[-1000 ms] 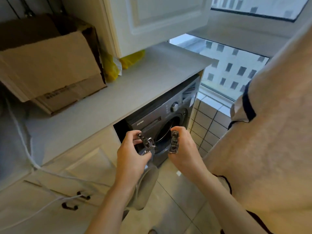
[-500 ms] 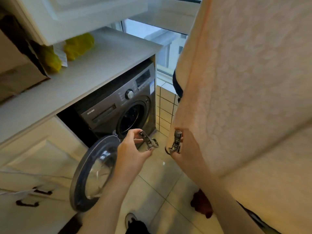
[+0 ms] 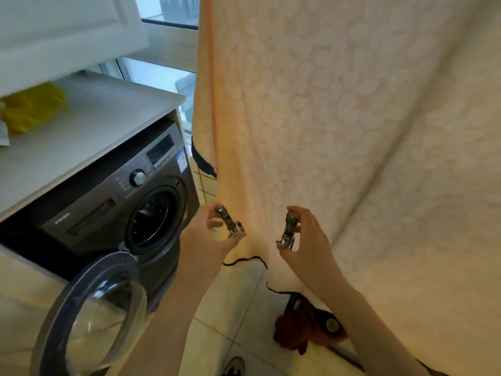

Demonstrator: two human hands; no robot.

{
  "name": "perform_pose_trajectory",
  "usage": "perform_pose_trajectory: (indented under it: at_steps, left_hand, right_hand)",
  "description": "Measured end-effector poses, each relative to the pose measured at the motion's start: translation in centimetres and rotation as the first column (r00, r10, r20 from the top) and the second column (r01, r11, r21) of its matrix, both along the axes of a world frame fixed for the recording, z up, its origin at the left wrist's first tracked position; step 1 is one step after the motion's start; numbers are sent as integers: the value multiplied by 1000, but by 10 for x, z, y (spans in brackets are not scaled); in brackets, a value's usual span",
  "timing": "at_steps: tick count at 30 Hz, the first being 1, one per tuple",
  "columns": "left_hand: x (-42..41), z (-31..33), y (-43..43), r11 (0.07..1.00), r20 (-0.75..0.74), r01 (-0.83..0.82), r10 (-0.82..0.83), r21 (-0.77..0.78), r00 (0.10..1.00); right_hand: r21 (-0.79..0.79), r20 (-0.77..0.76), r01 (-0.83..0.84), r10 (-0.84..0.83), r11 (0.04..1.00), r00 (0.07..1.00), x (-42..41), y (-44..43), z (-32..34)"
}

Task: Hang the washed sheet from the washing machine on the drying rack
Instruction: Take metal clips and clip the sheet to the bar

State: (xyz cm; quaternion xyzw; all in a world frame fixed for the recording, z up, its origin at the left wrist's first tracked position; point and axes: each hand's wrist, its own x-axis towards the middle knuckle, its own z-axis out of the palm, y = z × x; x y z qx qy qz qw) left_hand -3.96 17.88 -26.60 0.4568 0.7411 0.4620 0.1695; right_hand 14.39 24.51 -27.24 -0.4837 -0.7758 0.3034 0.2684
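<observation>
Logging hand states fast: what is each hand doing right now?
Left hand: pinches one metal clip.
Right hand: pinches a second metal clip.

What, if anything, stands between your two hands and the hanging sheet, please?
Nothing visible does. The left hand and right hand each pinch a metal clip just in front of the sheet. The open washer door stands off to the left, clear of them.

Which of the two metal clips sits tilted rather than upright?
The left-hand clip, pinched by the left hand nearer the washing machine; it slants down to the right. The right-hand clip in the right hand stands almost upright.
</observation>
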Motion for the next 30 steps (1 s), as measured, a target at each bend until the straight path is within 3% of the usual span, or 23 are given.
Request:
perform_pose_trajectory:
  at_steps: [11, 18, 22, 27, 30]
  left_hand:
    - [-12, 86, 90, 961, -96, 208, -193, 184, 976]
    - [-25, 167, 126, 885, -202, 320, -264, 338, 943]
    - [-32, 212, 142, 833, -280, 390, -296, 393, 913]
    - [-39, 262, 158, 777, -364, 455, -310, 436, 878]
    - [-42, 286, 165, 750, -409, 459, -273, 477, 871]
  right_hand:
    - [323, 136, 90, -140, 942, 981, 12, 53, 97]
    - [605, 230, 33, -215, 795, 949, 8, 89, 185]
    - [759, 281, -21, -298, 651, 912, 3, 109, 233]
    - [830, 368, -145, -334, 539, 868, -4, 131, 287]
    - [812, 437, -208, -333, 545, 836, -8, 147, 312]
